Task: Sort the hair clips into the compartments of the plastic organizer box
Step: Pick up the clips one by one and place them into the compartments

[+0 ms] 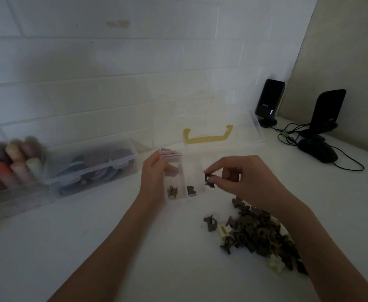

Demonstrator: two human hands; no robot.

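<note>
A clear plastic organizer box (197,168) with a yellow handle (207,136) on its raised lid stands at the table's middle. My left hand (154,175) grips the box's left end. My right hand (242,177) pinches a small dark brown hair clip (209,179) above the box's right part. One olive clip (172,191) lies in the leftmost compartment and a brown clip (191,190) in the one beside it. A pile of brown and cream clips (261,236) lies on the table under my right forearm, with a single brown clip (210,223) apart on its left.
Left of the organizer stands a closed clear box of hair ties (91,166), and further left an open tray of coloured items (10,162). Two black speakers (269,101) (329,110), a mouse (318,150) and cables sit at the back right by the tiled wall.
</note>
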